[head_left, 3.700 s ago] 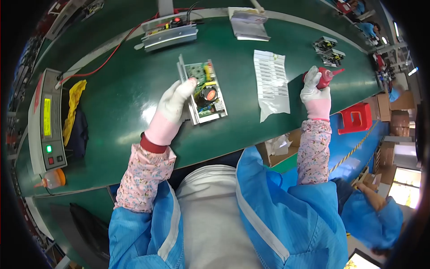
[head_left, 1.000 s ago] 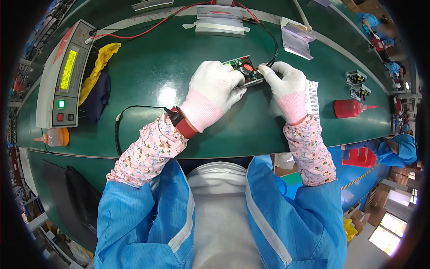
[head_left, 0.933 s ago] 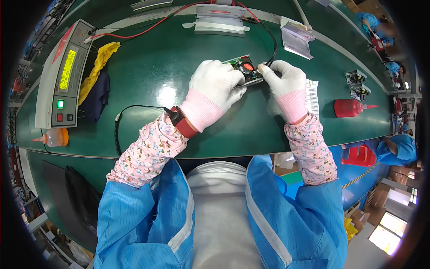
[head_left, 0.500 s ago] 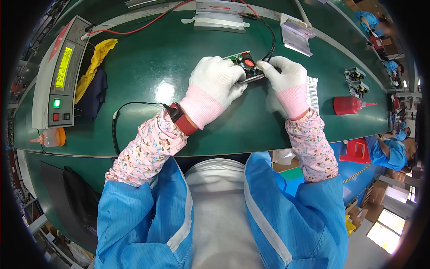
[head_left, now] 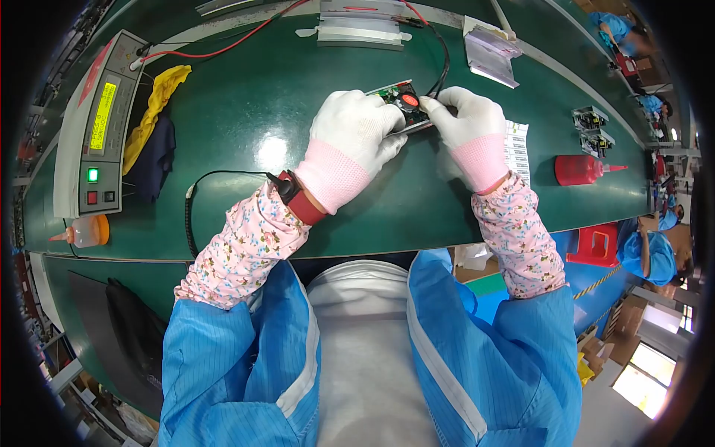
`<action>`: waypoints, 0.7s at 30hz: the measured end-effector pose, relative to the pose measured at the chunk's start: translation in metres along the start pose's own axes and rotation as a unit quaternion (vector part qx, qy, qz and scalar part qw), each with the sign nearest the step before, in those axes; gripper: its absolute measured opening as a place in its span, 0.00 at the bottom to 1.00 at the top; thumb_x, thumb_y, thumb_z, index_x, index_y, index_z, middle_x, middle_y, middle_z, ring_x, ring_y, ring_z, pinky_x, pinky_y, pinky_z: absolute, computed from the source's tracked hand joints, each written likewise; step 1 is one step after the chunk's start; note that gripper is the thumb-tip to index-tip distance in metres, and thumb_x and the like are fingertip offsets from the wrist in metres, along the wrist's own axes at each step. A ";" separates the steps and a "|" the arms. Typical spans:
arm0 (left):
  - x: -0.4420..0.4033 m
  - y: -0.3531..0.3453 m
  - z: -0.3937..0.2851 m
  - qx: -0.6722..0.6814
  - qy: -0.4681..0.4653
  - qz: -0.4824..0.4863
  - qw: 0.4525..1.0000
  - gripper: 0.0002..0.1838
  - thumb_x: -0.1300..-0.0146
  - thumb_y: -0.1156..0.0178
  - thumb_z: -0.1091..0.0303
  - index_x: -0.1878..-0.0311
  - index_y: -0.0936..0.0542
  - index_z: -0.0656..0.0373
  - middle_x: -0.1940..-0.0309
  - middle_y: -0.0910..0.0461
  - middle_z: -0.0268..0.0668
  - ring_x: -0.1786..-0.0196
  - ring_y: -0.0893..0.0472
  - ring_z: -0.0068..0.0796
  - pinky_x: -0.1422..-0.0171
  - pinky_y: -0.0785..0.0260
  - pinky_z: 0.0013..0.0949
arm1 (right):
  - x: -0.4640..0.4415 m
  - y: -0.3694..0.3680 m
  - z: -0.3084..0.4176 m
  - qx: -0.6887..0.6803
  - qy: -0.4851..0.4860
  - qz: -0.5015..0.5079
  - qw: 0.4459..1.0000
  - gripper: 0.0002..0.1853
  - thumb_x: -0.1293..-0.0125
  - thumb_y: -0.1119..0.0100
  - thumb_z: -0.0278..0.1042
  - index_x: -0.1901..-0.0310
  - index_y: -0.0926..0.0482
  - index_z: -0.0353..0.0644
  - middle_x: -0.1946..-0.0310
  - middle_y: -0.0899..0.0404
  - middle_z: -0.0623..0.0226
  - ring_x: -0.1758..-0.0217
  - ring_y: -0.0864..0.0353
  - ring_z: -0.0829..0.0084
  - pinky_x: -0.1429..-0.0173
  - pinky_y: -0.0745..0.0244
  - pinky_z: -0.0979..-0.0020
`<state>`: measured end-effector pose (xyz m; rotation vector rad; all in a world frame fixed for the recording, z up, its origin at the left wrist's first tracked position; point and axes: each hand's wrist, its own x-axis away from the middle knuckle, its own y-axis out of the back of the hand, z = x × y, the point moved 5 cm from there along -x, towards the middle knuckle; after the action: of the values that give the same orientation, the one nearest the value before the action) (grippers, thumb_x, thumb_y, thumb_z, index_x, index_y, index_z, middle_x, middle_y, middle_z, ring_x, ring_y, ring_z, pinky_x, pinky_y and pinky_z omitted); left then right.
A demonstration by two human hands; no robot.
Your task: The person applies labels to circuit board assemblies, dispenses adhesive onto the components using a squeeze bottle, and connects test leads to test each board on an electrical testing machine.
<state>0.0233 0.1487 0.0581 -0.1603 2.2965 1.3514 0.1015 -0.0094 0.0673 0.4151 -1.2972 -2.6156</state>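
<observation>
A circuit board in a metal frame (head_left: 407, 101), with a round black part and red label on it, is tilted over the green bench. My left hand (head_left: 354, 128), in a white glove, is closed on the frame's left side. At the right end of the board, my right hand (head_left: 468, 128) pinches the end of a black cable (head_left: 445, 63); its fingertips touch the board. The cable runs up to a red and black lead behind. Part of a printed label sheet (head_left: 516, 151) shows beside my right hand.
A tester (head_left: 99, 134) with a lit yellow display stands left, near yellow cloth (head_left: 155, 112) and an orange-based bottle (head_left: 91, 231). Metal brackets (head_left: 360, 33) are at the back. A red bottle (head_left: 578, 170) and boards (head_left: 593, 131) are right. A co-worker (head_left: 648, 253) is beyond.
Since 3.7 s ago, my right hand has left the red bottle and come to the board, now with the cable. The board has been lifted and turned. Lately both hands have stayed almost still.
</observation>
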 end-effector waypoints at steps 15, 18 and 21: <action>-0.086 0.012 0.101 0.010 -0.003 -0.123 0.992 0.08 0.45 0.30 0.64 0.62 0.12 0.51 0.63 0.15 0.31 0.61 0.19 0.39 0.51 0.29 0.38 | 0.017 0.109 -0.198 0.271 -0.024 -0.207 0.940 0.20 0.29 0.40 0.41 0.42 0.16 0.39 0.45 0.14 0.59 0.44 0.15 0.58 0.40 0.22 0.66; -0.096 0.002 0.114 0.029 0.031 -0.104 0.994 0.08 0.43 0.30 0.65 0.60 0.11 0.52 0.59 0.14 0.33 0.59 0.18 0.39 0.47 0.28 0.36 | 0.019 0.122 -0.207 0.307 -0.068 -0.213 0.925 0.20 0.30 0.39 0.41 0.44 0.16 0.38 0.45 0.14 0.59 0.44 0.16 0.56 0.39 0.22 0.65; -0.099 0.000 0.108 0.011 0.052 -0.057 0.997 0.13 0.42 0.30 0.64 0.54 0.12 0.52 0.53 0.15 0.33 0.53 0.18 0.39 0.43 0.28 0.36 | -0.001 0.144 -0.258 0.245 -0.133 -0.268 0.922 0.23 0.31 0.38 0.46 0.41 0.18 0.39 0.46 0.15 0.57 0.44 0.17 0.55 0.38 0.24 0.64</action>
<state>0.1466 0.2274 0.0586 -0.3562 2.3490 1.2870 0.1952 -0.2874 0.0336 0.5718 -2.2240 -2.8083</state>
